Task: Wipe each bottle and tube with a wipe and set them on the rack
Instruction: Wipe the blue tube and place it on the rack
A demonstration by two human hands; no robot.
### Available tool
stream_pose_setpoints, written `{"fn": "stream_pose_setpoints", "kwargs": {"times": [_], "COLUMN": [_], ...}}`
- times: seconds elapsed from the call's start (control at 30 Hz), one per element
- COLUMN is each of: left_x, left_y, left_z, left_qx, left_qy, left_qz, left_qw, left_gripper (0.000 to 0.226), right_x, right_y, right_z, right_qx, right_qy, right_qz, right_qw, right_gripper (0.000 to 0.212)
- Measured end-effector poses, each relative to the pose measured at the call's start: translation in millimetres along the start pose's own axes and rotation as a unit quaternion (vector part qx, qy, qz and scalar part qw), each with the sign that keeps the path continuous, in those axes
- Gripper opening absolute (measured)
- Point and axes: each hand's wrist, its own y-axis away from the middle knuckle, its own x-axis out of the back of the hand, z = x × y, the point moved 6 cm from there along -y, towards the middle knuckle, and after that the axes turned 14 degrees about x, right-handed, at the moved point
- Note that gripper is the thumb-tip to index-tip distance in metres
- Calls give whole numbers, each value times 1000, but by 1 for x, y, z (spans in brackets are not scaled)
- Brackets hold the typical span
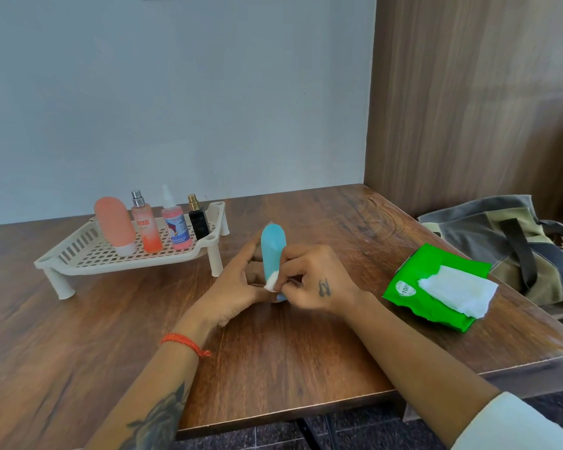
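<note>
Nearest the camera, two bare forearms reach over the dark wooden table (pixel 273 358), one wearing an orange thread bracelet (pixel 184 343) at the wrist. The left hand (pixel 238 287) is curled loosely around the lower part of a pale blue soft plastic tube (pixel 273 251), steadying it upright on its cap near the middle of the table. The right hand (pixel 316 280) has its fingers pinched shut on a small wad of white wipe (pixel 271 282), pressed against the tube's lower side. This looks like the wiping step for the blue tube, the last item off the rack as far as can be seen. On the cream slotted plastic rack (pixel 78 258), well to the left, stand a salmon-pink squeeze tube (pixel 114 227), a pink-orange spray bottle (pixel 146 227), a pink pump-spray bottle (pixel 175 224) and a small black perfume bottle (pixel 198 220). To the right lies a green pack of wipes (pixel 403 287) with a white sheet (pixel 459 289) drawn out on top, beside a grey-green cloth bag (pixel 501 235). Next, the tube probably needs carrying left and setting upright in a free spot on the rack without knocking its neighbours.
</note>
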Motion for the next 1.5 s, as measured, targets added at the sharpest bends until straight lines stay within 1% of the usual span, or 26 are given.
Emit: {"fn": "stream_pose_setpoints", "kwargs": {"times": [0.07,0.13,0.2,0.27,0.3,0.33,0.37,0.43,0.5,0.67,0.8,0.87,0.97,1.03,1.07,1.13,1.17,1.23,1.3,1.33,1.37,1.43,1.5], "left_x": [0,0,1,1,0,0,0,1,1,1,1,2,3,5,5,7,7,10,13,14,15,15,16], "left_y": [0,0,0,-1,-1,0,-1,0,0,-2,-3,-4,-3,-3,-2,-2,-2,-2,-1,0,-1,-1,-1], "left_z": [0,1,1,2,2,2,1,1,0,0,-2,-3,-1,-1,-1,-1,0,0,2,2,3,3,2], "left_qx": [0,-3,-8,-12,-12,-13,-12,-11,-13,-15,-7,-9,-15,-13,-9,-3,-1,2,4,5,6,7,10], "left_qy": [-4,-3,-1,0,1,0,0,3,-3,-28,-39,-25,11,36,51,72,79,100,128,141,152,165,173], "left_qz": [1,5,10,9,6,4,6,7,5,5,4,6,13,22,24,29,32,45,64,70,71,70,74], "left_qw": [1000,1000,1000,1000,1000,1000,1000,1000,1000,999,999,1000,1000,999,998,997,996,994,990,987,986,984,982], "left_gripper": [100,95,89,88,89,90,90,86,83,87,92,93,91,98,102,101,101,106,110,111,112,117,119], "right_x": [2,6,14,24,28,29,28,18,12,16,9,6,-1,-3,-2,1,3,5,10,12,13,11,9], "right_y": [0,2,5,7,7,6,5,3,2,4,9,12,14,14,14,13,13,12,10,9,8,5,4], "right_z": [3,9,18,20,18,14,10,2,3,18,32,35,37,38,37,35,34,31,28,26,23,19,17], "right_qx": [-13,-30,-64,-82,-72,-53,-28,21,36,-62,-170,-191,-219,-246,-253,-261,-262,-252,-222,-201,-178,-131,-110], "right_qy": [26,62,90,83,70,59,56,77,99,56,12,-14,-43,-59,-68,-93,-106,-117,-102,-82,-60,-18,2], "right_qz": [-1,25,87,176,210,225,218,174,153,189,141,132,87,53,47,54,61,85,123,136,138,118,100], "right_qw": [1000,997,990,977,972,971,974,982,983,978,975,973,971,966,964,959,957,957,962,967,973,984,989], "right_gripper": [18,23,21,20,18,18,19,30,36,32,13,8,7,10,11,7,4,8,4,7,12,17,19]}}
